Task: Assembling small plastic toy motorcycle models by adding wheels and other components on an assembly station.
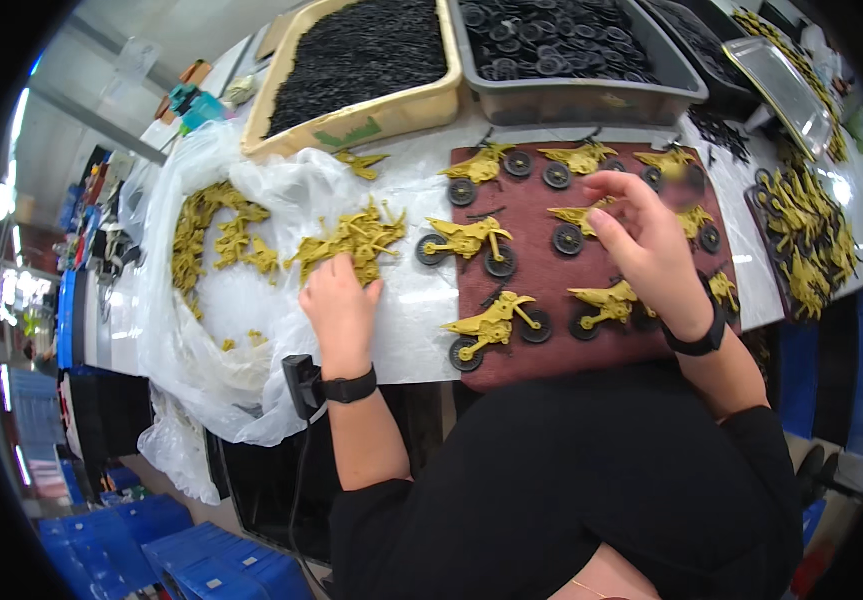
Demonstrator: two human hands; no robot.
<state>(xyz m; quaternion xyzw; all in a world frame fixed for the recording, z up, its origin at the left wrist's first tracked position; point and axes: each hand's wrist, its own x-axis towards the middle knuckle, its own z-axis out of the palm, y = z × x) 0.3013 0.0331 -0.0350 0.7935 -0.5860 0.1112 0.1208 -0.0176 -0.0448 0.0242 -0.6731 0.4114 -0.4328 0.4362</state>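
In a workshop, a white table stands before a person in black. The left hand dips its bent fingers into a pile of yellow parts; whether they grip one cannot be told. The right hand is half open, thumb and forefinger apart, over a maroon mat where yellow toy motorbikes with black wheels lie in rows. Left of the pile, an open clear bag holds more yellow parts. Beyond the hands, a cream bin brims with thin black pieces; beside it, a gray bin holds loose black wheels. Blue bins sit at lower left.
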